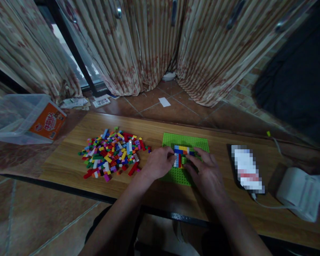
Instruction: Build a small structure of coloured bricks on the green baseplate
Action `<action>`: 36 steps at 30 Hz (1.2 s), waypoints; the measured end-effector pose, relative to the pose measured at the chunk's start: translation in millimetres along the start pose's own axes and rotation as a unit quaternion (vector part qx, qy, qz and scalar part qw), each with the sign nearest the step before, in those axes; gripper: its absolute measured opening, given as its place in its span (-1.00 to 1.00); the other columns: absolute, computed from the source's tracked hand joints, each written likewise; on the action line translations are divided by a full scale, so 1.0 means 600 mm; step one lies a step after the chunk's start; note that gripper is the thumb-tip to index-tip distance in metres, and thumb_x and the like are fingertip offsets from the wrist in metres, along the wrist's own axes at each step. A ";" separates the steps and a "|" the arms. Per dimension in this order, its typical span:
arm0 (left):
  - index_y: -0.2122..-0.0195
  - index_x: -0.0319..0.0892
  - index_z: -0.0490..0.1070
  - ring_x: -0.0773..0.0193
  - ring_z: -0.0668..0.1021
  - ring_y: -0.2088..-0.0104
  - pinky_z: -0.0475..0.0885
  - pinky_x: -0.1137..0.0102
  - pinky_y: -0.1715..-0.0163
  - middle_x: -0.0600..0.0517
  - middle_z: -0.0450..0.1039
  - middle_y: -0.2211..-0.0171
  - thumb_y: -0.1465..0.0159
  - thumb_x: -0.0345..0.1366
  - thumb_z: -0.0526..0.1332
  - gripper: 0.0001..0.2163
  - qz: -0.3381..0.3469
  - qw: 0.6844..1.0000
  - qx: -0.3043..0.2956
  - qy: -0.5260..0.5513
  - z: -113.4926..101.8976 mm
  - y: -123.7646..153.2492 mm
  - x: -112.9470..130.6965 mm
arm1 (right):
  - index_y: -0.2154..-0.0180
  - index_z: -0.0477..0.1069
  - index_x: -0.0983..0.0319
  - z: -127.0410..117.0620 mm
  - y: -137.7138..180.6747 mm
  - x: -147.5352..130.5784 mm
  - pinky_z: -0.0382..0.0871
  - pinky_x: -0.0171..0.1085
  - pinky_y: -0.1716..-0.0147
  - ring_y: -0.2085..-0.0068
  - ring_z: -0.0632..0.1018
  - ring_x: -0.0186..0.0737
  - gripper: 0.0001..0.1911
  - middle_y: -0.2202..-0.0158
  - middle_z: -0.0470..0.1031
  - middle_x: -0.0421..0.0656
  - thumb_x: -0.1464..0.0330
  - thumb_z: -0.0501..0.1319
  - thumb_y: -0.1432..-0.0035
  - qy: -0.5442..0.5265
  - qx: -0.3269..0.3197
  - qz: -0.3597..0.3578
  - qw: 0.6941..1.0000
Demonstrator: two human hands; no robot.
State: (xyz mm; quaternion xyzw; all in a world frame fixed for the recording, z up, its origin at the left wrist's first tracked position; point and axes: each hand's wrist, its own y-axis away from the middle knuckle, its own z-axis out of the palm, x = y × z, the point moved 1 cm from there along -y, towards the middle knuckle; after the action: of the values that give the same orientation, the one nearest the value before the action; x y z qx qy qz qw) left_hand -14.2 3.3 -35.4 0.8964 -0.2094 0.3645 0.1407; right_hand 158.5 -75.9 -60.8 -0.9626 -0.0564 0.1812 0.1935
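A small build of toy bricks (181,148) in yellow, blue, white and red sits on a green studded baseplate (176,176). My left hand (160,161) is closed at the build's left side, its fingertips by the white bricks. Whatever those fingers pinch is hidden. From the right, my right hand (206,172) reaches over the build. Its thumb and index finger are at a small green brick (184,160), while the other fingers stretch past the blue bricks at the back.
A heap of loose bricks (112,154) lies left on the wooden table (69,156). A clear plastic box (21,117) with an orange label stands beyond the left end. Right are a phone (246,169) with a cable (272,206) and a white roll-shaped object (298,192).
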 end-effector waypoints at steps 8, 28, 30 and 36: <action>0.20 -0.18 0.52 0.18 0.59 0.29 0.43 0.36 0.27 -0.05 0.59 0.29 -0.29 -0.29 0.16 -0.83 -0.019 1.000 0.003 -0.008 0.002 0.000 0.005 | 0.00 0.52 0.24 -0.001 -0.001 -0.004 0.37 0.13 -0.09 -0.10 0.41 0.10 -0.67 -0.14 0.37 0.08 0.28 0.18 -0.25 0.002 0.007 -0.004 1.000; 0.13 -0.17 0.51 0.19 0.61 0.22 0.45 0.36 0.21 -0.04 0.61 0.23 -0.30 -0.28 0.16 -0.80 -0.023 0.999 -0.008 -0.025 0.001 -0.002 0.004 | 0.14 0.60 0.07 0.025 -0.001 0.002 0.37 0.06 -0.04 -0.03 0.43 -0.01 -0.78 -0.02 0.43 -0.08 0.29 0.29 -0.14 -0.162 0.051 0.107 0.980; 0.12 -0.17 0.51 0.18 0.61 0.22 0.46 0.35 0.20 -0.03 0.61 0.23 -0.29 -0.27 0.16 -0.80 -0.020 0.999 -0.007 -0.030 0.001 -0.002 0.005 | 0.14 0.60 0.05 0.026 -0.001 0.000 0.37 0.08 -0.05 -0.03 0.42 0.00 -0.77 -0.04 0.42 -0.09 0.28 0.29 -0.13 -0.158 0.054 0.114 0.979; 0.13 -0.16 0.50 0.18 0.61 0.21 0.47 0.34 0.18 -0.04 0.60 0.22 -0.30 -0.27 0.15 -0.80 -0.026 0.999 -0.008 -0.042 0.002 0.001 0.005 | 0.03 0.55 0.13 0.021 -0.004 -0.006 0.35 0.05 -0.10 -0.09 0.44 0.01 -0.63 -0.08 0.41 -0.04 0.28 0.30 -0.09 -0.172 0.042 0.146 0.973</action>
State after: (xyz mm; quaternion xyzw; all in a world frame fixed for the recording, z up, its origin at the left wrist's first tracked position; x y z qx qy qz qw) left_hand -11.7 1.7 -33.8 0.9148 -0.1947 0.3211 0.1488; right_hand 150.3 -70.0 -69.5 -0.9056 0.0596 0.3729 0.1930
